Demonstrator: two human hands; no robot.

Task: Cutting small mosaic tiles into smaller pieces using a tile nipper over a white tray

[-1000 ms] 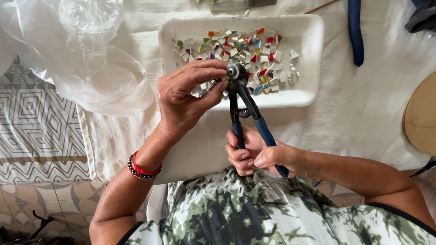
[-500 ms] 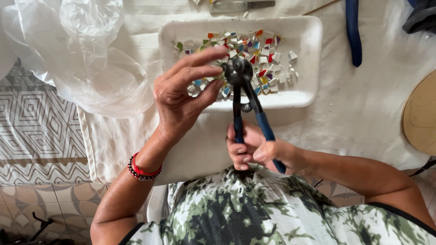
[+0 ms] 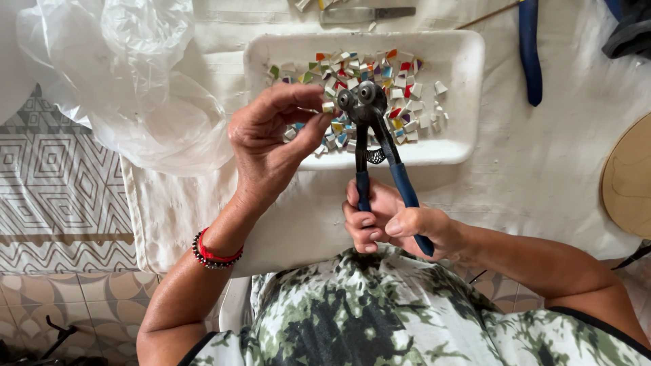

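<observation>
Two hands are at work over the tray: the right hand (image 3: 393,227) has its grip wrapped round the blue handles of the wheeled nippers (image 3: 371,129), held upright with the two cutting wheels at the top, and the left hand (image 3: 271,146) pinches a small white tile chip (image 3: 328,107) between thumb and fingertips, just left of the wheels. Compared with half a second ago the left hand has drawn back a little to the left; the fingers that were wrapped against the nipper head now sit apart from it, chip touching or nearly touching the left wheel, hard to tell which. Handles look slightly spread, spring showing between them. My read: chip is being reset at the wheels for a cut. Below sits the white tray (image 3: 468,81) of mixed coloured chips on the cloth-covered surface (image 3: 542,176); clear plastic bag (image 3: 129,81) to the left, another blue-handled tool (image 3: 529,54) upper right.
</observation>
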